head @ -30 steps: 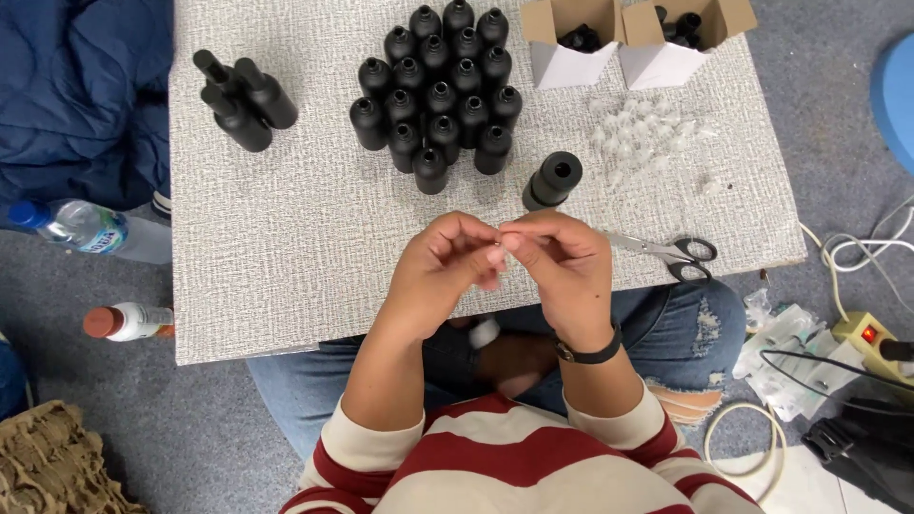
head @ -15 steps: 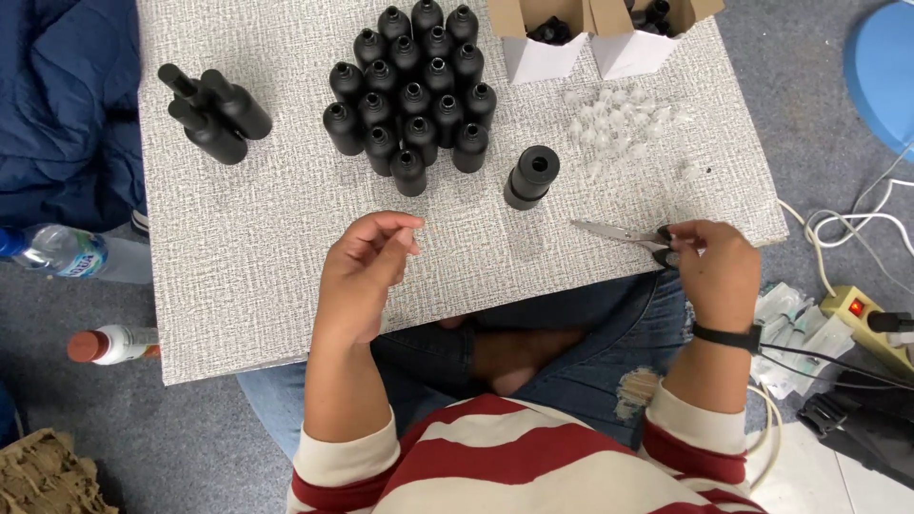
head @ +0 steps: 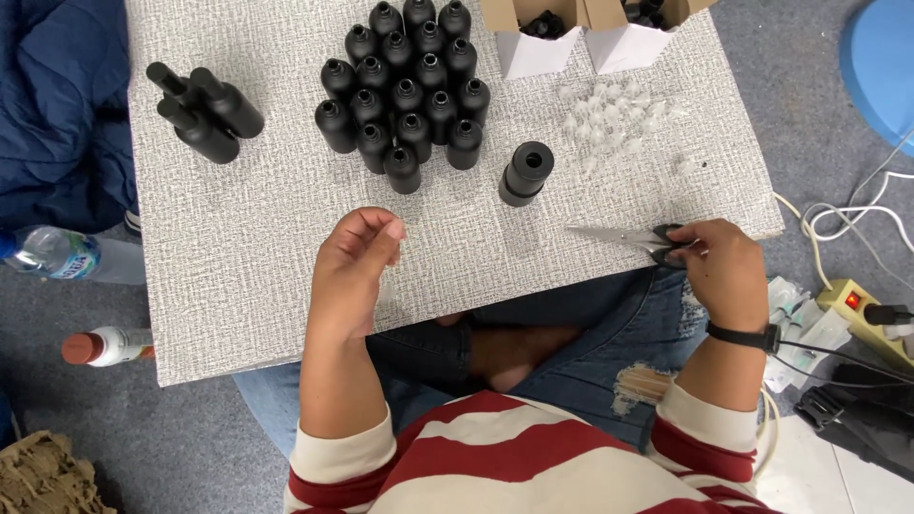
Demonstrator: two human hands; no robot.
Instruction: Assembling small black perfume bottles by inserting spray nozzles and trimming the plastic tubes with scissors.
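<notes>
Scissors (head: 636,238): metal blades shut and pointing left, dark handles gripped in the right hand (head: 725,271), lying near the table's front right edge.
Left hand (head: 354,271): raised over the table, fingertips pinched together; anything between them is too small to tell.

You had even, fairly bright overhead light across the whole view. The grey textured tabletop (head: 248,276) was lit flatly, without glare. The black bottles (head: 405,95) cast only short, soft shadows and showed small dull highlights on their shoulders. Your left hand (head: 352,271) threw a faint shadow on the surface. Focus held sharp at centre; the clear plastic pieces (head: 614,119) read poorly against the pale top. Edges showed slight wide-angle stretching.
</notes>
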